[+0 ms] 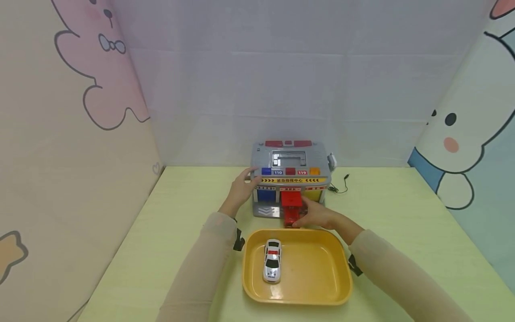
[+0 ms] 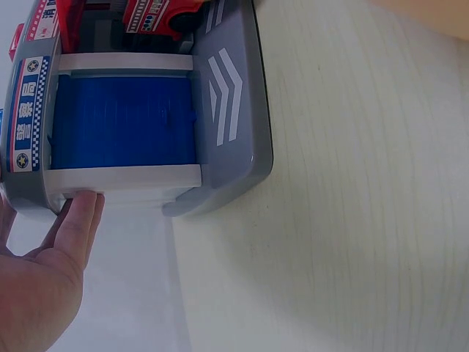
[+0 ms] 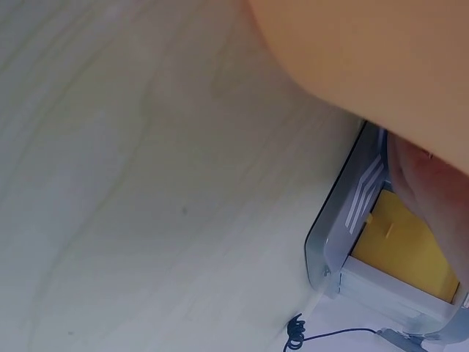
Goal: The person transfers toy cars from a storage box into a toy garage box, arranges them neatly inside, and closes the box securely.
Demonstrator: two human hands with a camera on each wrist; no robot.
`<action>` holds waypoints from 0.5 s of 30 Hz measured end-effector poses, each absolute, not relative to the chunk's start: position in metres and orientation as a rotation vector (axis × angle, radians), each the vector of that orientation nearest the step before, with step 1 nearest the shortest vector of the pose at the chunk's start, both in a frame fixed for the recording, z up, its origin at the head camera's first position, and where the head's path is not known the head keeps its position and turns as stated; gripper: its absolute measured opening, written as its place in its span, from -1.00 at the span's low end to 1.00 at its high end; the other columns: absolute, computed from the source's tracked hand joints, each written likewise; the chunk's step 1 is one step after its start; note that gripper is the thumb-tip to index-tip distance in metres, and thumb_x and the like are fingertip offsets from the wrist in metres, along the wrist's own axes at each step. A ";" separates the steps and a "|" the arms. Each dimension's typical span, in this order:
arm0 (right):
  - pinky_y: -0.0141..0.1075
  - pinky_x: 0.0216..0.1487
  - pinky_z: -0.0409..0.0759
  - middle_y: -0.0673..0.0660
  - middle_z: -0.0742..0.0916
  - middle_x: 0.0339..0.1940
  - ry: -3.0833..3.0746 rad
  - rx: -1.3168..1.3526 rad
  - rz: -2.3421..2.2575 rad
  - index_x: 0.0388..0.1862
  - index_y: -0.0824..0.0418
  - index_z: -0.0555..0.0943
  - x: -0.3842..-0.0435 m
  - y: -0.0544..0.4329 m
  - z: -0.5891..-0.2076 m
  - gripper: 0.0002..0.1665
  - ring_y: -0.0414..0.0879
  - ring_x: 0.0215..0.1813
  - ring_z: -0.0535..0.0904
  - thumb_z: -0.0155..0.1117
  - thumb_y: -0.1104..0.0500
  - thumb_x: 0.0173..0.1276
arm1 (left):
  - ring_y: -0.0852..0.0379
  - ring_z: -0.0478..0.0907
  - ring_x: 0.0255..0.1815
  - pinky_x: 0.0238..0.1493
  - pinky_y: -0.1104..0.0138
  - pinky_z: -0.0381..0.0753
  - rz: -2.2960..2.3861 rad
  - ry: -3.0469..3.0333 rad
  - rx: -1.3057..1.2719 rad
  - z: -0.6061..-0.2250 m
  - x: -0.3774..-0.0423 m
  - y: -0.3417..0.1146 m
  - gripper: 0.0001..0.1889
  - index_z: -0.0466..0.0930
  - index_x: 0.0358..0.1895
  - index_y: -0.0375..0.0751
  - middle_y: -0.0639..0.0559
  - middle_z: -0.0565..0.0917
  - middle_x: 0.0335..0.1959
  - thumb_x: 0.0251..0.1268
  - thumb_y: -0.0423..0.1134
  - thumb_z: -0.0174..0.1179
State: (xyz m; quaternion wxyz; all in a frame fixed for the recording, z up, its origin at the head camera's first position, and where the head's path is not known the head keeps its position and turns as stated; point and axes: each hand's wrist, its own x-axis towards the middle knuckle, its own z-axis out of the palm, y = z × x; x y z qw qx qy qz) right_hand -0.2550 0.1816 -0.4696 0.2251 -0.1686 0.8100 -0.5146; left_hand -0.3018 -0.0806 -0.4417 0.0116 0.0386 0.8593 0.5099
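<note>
A grey toy garage (image 1: 261, 156) with coloured buttons on its sloping roof stands at the back of the table. My left hand (image 1: 241, 190) rests against its left side; in the left wrist view its straight fingers (image 2: 75, 227) touch the wall beside the blue door (image 2: 124, 121). With my right hand (image 1: 319, 215) I grip a red toy fire truck (image 1: 290, 218) from the right, thumb near its front end. The truck is at the middle bay, under a raised red door (image 1: 291, 198). In the right wrist view the hand is beside the yellow door (image 3: 407, 246), and the truck is mostly hidden.
A yellow tray (image 1: 314, 268) lies in front of the garage, with a white toy police car (image 1: 272, 264) in its left part. A thin black cable (image 1: 344, 190) lies on the table to the garage's right. Cloth-covered walls (image 1: 241, 85) enclose the table.
</note>
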 end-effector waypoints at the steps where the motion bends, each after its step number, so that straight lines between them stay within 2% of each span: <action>1: -0.04 0.17 0.50 0.29 0.56 0.11 2.230 -0.470 -1.419 0.46 0.31 0.12 -0.255 0.182 -0.470 0.07 0.13 0.03 0.49 0.55 0.29 0.06 | -0.18 0.48 0.19 0.12 -0.02 0.52 1.591 2.677 0.116 -0.441 -0.302 -0.081 -0.49 0.37 0.39 0.12 -0.21 0.44 0.30 0.43 0.08 0.11; 9: 0.01 0.21 0.46 0.33 0.56 0.16 2.207 -0.502 -1.481 0.44 0.36 0.14 -0.256 0.181 -0.470 0.05 0.18 0.11 0.50 0.54 0.33 0.06 | -0.17 0.45 0.22 0.13 -0.02 0.51 1.578 2.679 0.094 -0.439 -0.300 -0.080 -0.49 0.36 0.39 0.13 -0.19 0.42 0.33 0.43 0.08 0.11; 15: 0.08 0.27 0.37 0.31 0.54 0.22 2.311 -0.447 -1.485 0.46 0.27 0.18 -0.252 0.179 -0.472 0.07 0.19 0.17 0.43 0.58 0.27 0.03 | -0.16 0.44 0.23 0.14 -0.01 0.51 1.574 2.669 0.074 -0.438 -0.299 -0.079 -0.49 0.36 0.39 0.15 -0.17 0.41 0.34 0.44 0.09 0.10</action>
